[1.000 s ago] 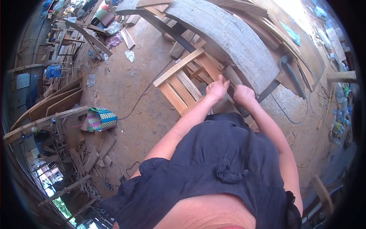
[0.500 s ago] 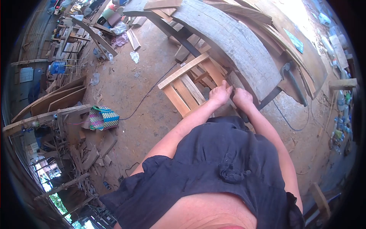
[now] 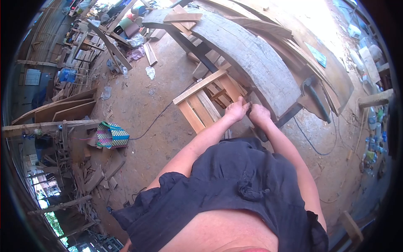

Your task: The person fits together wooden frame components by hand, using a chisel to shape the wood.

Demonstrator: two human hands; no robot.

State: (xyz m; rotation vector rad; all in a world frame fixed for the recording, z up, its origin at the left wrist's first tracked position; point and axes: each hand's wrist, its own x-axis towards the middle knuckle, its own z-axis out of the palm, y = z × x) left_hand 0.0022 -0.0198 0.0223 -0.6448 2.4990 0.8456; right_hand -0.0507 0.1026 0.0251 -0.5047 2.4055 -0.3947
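My left hand [image 3: 237, 109] is closed, fingers pinched, beside the right end of a slatted wooden frame [image 3: 200, 84] that stands on the floor. Close to its right, my right hand [image 3: 259, 114] is curled closed near the edge of a thick curved grey slab [image 3: 256, 50]. Something small and brownish shows between the two hands, too small to name. What either hand grips is hidden by the fingers. A hammer-like tool [image 3: 317, 102] with a dark handle lies at the slab's right end.
Stacked planks [image 3: 268, 27] lie behind the slab. A woven basket [image 3: 112, 135] hangs at a wooden rail on the left, above scrap wood [image 3: 98, 174]. A dark cable [image 3: 157, 115] crosses the floor. Bottles [image 3: 373, 143] line the right side.
The whole view has shifted slightly. Both hands remain close together beside the slab, with a slightly wider gap between them.
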